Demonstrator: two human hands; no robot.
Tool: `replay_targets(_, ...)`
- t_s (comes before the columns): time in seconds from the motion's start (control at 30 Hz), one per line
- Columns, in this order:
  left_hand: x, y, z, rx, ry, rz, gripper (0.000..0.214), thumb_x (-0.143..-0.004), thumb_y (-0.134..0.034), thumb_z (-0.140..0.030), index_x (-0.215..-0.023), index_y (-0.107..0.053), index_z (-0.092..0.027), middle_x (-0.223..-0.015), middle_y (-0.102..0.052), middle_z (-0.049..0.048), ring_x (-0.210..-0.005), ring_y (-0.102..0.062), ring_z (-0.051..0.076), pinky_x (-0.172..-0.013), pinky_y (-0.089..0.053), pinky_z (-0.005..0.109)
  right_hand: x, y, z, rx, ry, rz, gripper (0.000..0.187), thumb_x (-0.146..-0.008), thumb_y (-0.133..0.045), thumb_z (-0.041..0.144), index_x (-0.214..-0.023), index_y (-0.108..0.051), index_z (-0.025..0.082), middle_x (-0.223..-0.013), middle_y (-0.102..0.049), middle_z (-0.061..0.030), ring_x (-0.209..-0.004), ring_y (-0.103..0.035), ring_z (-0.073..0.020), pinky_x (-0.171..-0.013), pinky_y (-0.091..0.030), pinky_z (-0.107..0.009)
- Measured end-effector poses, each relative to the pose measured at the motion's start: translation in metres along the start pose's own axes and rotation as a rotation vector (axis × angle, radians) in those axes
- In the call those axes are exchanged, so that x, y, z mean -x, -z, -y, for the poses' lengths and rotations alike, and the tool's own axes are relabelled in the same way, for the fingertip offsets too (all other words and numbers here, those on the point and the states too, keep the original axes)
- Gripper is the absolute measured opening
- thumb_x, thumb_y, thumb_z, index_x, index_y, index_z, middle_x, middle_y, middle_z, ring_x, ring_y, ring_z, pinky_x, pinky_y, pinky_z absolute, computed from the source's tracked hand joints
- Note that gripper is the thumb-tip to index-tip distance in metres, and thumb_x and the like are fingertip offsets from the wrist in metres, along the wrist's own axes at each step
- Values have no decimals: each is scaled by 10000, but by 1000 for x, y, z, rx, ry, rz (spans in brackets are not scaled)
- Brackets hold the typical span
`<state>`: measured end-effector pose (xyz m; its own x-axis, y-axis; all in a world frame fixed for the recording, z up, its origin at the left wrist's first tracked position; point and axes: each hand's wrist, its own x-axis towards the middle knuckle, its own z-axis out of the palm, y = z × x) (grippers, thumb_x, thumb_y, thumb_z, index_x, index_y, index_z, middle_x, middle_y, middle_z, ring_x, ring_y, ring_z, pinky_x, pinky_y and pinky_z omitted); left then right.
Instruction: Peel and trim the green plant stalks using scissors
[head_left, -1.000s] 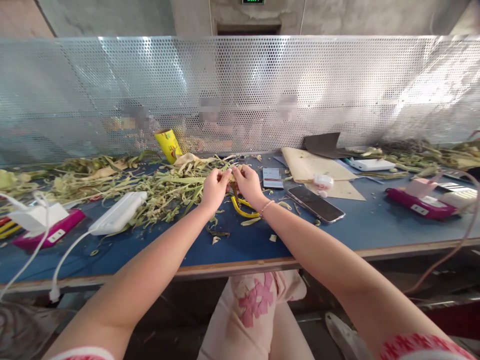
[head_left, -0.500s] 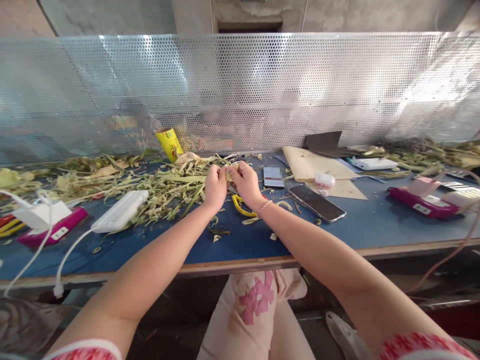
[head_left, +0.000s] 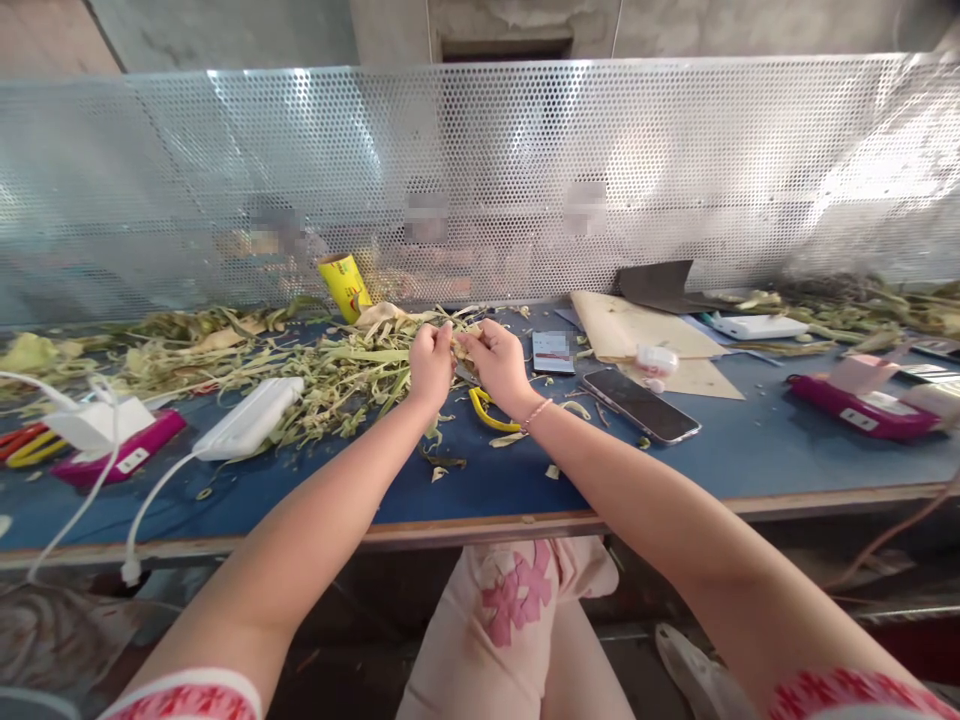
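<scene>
My left hand [head_left: 432, 366] and my right hand [head_left: 496, 366] meet over the middle of the blue table, fingers pinched together. Between the fingertips is a small pale-green piece of dried plant [head_left: 459, 346], mostly covered by the fingers. A heap of dried plant stems and leaves [head_left: 341, 370] spreads to the left of my left hand and behind it. Beneath my right wrist lies a yellow-handled tool [head_left: 491, 412]; its working end is hidden by my hand. Small plant scraps [head_left: 442, 462] are scattered on the table below both hands.
A yellow tube [head_left: 345, 287] stands by the perforated metal screen [head_left: 495, 150]. To the right are a small card-like device [head_left: 553, 353], a phone [head_left: 641, 404], a white case [head_left: 657, 360] and brown paper [head_left: 630, 325]. A white power bank [head_left: 251, 418] and magenta power strips [head_left: 120, 450] flank the workspace.
Both hands stay together at the plant piece, with slight finger movement. The whole view has shifted a little, so things on the table appear slightly further right.
</scene>
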<state>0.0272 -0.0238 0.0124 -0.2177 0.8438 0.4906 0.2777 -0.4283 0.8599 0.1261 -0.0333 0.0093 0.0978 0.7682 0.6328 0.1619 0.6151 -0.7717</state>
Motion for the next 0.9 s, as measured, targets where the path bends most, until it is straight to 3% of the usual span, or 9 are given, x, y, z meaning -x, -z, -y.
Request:
replay_targets(0.17,4,4,-5,-3,-109,71,257,-819,-452,-365,-646,-341,-212,-435,-325,-78,-399,-395,83,-480,-316,227,-5,3,-3,-34,-43,-56,335,-722,-543,337,-538,-300,197,-482,-290,75,-481,-264,-63,-471,-228,-210)
replay_targets(0.43,10,2,-11,-35,-141,157,255,-816,-471,-342,-645,-338,-208,-452,-351,-71,-405,-402,80,-482,-319,226,-10,3,-12,-138,-144,-117,334,-702,-570,353,-539,-325,196,-474,-285,82,-457,-251,-54,-451,-219,-212)
replay_targets(0.8,0,-3,1,169,20,-4,325,-779,-515,-426,-626,-343,-197,-455,-295,-83,-373,-348,53,-431,-267,206,-7,3,-4,-202,-111,-37,298,-723,-555,334,-575,-332,201,-450,-307,94,-391,-285,-35,-394,-223,-186)
replay_targets(0.9,0,-4,3,295,85,19,370,-746,-539,-475,-615,-335,-196,-462,-287,-85,-343,-317,41,-400,-236,204,-4,2,-4,-215,-122,-5,314,-729,-553,349,-583,-316,205,-447,-318,98,-374,-295,-30,-380,-239,-178)
